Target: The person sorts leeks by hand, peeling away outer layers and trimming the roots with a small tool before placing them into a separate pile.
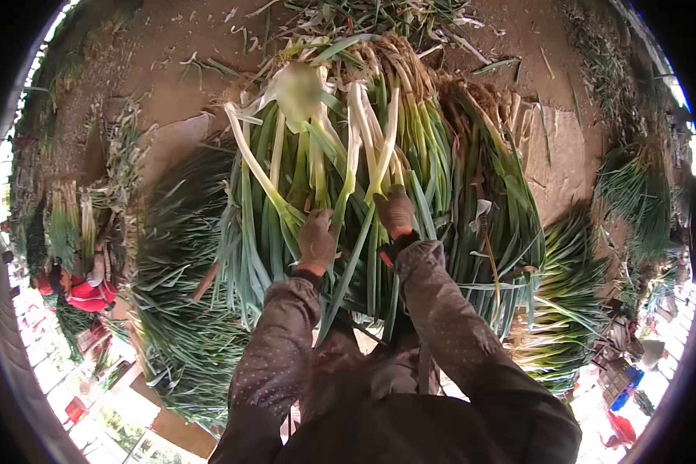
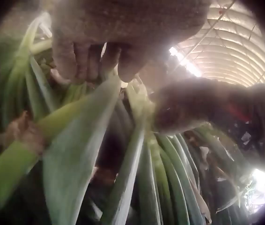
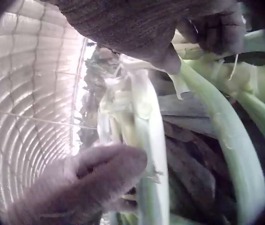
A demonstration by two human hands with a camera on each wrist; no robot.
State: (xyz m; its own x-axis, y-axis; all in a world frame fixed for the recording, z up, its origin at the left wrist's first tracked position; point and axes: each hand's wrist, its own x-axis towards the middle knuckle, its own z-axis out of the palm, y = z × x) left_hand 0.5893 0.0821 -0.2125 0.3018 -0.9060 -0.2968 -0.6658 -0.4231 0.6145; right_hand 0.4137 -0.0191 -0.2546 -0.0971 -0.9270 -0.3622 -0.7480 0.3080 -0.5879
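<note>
Long green onions [image 1: 359,139] with pale stalks fan out in a heap before me, roots away from me and leaves towards me. My left hand [image 1: 317,241], in a brownish work glove, is low among the leaves; in the left wrist view its fingers [image 2: 128,28] and thumb pinch a broad green onion leaf [image 2: 83,150]. My gloved right hand [image 1: 395,210] is slightly farther out, to the right. In the right wrist view its curled fingers [image 3: 219,35] and thumb hold a green onion stalk [image 3: 217,117]. A pale stalk [image 3: 146,122] stands between the two hands there.
More bunches of green onions lie at the left [image 1: 185,286] and right [image 1: 568,309]. Cardboard [image 1: 557,162] is under the heap's right side. Leaf scraps [image 1: 433,19] litter the brown ground beyond. A red item [image 1: 90,295] sits at far left.
</note>
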